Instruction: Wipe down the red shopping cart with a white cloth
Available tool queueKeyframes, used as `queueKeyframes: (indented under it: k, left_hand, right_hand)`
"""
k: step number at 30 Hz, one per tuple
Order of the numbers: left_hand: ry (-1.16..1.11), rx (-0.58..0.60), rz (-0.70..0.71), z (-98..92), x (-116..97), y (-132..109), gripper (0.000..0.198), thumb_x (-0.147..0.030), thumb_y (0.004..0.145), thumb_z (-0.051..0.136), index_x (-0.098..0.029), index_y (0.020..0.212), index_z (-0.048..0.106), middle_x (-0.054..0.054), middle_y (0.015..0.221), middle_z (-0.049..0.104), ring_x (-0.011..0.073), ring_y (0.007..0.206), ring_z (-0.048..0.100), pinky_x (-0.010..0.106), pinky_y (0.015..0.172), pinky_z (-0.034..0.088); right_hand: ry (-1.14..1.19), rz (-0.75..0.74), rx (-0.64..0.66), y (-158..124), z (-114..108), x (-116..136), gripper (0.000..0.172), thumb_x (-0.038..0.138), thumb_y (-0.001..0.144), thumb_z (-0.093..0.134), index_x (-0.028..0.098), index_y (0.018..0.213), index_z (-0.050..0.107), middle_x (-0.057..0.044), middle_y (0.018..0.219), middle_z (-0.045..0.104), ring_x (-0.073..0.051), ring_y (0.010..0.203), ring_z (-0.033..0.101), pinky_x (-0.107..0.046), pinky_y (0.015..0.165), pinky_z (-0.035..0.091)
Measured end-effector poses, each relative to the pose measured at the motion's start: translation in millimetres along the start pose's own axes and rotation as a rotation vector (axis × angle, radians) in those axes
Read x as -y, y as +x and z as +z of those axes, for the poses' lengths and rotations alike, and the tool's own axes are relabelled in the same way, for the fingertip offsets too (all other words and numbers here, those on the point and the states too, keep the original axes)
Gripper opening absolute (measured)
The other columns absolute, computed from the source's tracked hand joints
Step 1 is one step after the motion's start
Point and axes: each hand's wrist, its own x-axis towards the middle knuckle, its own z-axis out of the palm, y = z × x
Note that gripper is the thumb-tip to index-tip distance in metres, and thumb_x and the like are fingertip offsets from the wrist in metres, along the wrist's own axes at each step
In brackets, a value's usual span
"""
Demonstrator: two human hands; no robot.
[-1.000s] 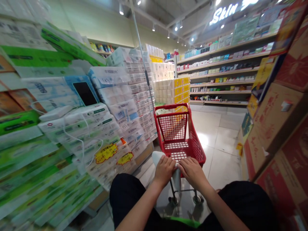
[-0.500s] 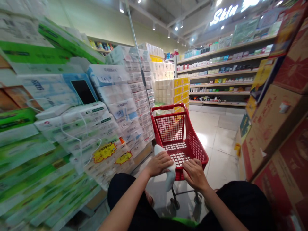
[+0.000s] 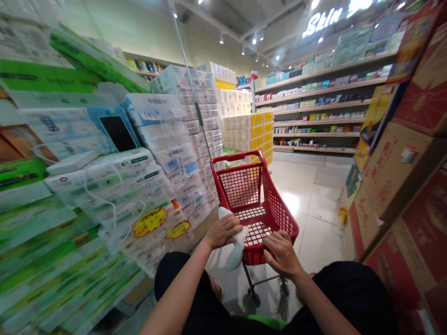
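In front of my knees stands a small red shopping cart (image 3: 279, 204) with a grid basket and a tall metal pole (image 3: 188, 70) at its far left corner. My left hand (image 3: 223, 230) is closed over a pale cloth (image 3: 234, 258), pressing it on the near left rim of the basket; one end of the cloth hangs down outside. My right hand (image 3: 280, 251) grips the near rim of the basket, with its fingers curled over the edge. The black wheels (image 3: 254, 297) show below, on the floor.
Stacked tissue packs (image 3: 174, 153) line the left side, with a phone (image 3: 118, 133) and a white cable on top. Cardboard boxes (image 3: 394, 172) are piled on the right. Shelves of small goods (image 3: 314, 104) stand at the back, across the tiled floor (image 3: 314, 204).
The cart has shifted slightly left and its pole leans further left. My left hand has moved left and a little down with the cloth. My right hand stays on the rim.
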Motion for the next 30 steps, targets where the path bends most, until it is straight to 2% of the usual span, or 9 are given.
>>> queueKeyframes:
  k: [6, 12, 17, 21, 26, 30]
  left_hand:
    - [0.026, -0.027, -0.094, 2.0, -13, -3, 0.06, -0.059, 0.098, 0.017, -0.018, 0.123, 0.053, 0.012, 0.118, 0.056, 0.0252, 0.116, 0.046, 0.049, 0.114, 0.026]
    - [0.091, -0.067, -0.132, 9.1, -33, 0, 0.045, -0.054, 0.097, 0.036, -0.021, 0.121, 0.055, 0.009, 0.112, 0.056, 0.0245, 0.111, 0.046, 0.048, 0.111, 0.029]
    - [0.117, -0.07, -0.201, 13.9, -51, 14, 0.043, -0.054, 0.094, 0.046, -0.021, 0.12, 0.056, 0.008, 0.11, 0.056, 0.024, 0.105, 0.047, 0.046, 0.107, 0.031]
    - [0.152, -0.104, -0.257, 21.1, -67, 33, 0.044, -0.054, 0.093, 0.048, -0.023, 0.122, 0.056, 0.008, 0.111, 0.056, 0.0243, 0.106, 0.046, 0.046, 0.105, 0.031]
    - [0.156, -0.099, -0.279, 23.7, -77, 59, 0.04, -0.05, 0.096, 0.045, -0.026, 0.125, 0.055, 0.006, 0.113, 0.056, 0.0228, 0.105, 0.048, 0.044, 0.104, 0.032]
    - [0.132, -0.036, -0.218, 17.1, -70, 69, 0.035, -0.044, 0.098, 0.042, -0.026, 0.126, 0.054, 0.006, 0.111, 0.056, 0.0217, 0.102, 0.05, 0.042, 0.1, 0.035]
  right_hand:
    - [-0.001, -0.048, 0.02, -2, -2, -5, 0.012, 0.023, 0.088, 0.043, 0.021, 0.085, 0.054, -0.002, 0.083, 0.058, -0.019, 0.083, 0.046, -0.039, 0.089, 0.03]
    - [-0.03, -0.039, 0.007, -1, -12, -11, 0.018, 0.024, 0.093, 0.043, 0.021, 0.079, 0.054, -0.001, 0.078, 0.058, -0.017, 0.08, 0.047, -0.038, 0.089, 0.031]
    - [-0.073, -0.011, -0.037, 3, -12, -1, 0.017, 0.022, 0.094, 0.044, 0.021, 0.081, 0.056, -0.002, 0.079, 0.059, -0.017, 0.082, 0.049, -0.038, 0.091, 0.032]
    - [-0.071, -0.038, -0.041, 4, -3, 7, 0.022, 0.021, 0.095, 0.041, 0.021, 0.077, 0.053, -0.003, 0.077, 0.058, -0.018, 0.08, 0.048, -0.035, 0.083, 0.035]
    - [-0.053, 0.009, -0.093, 0, -3, -14, 0.025, 0.022, 0.097, 0.037, 0.02, 0.08, 0.055, -0.004, 0.079, 0.059, -0.019, 0.082, 0.048, -0.035, 0.08, 0.035]
    - [-0.063, 0.002, -0.1, 0, -8, -34, 0.027, 0.024, 0.098, 0.039, 0.021, 0.077, 0.055, -0.003, 0.076, 0.059, -0.019, 0.079, 0.048, -0.035, 0.079, 0.036]
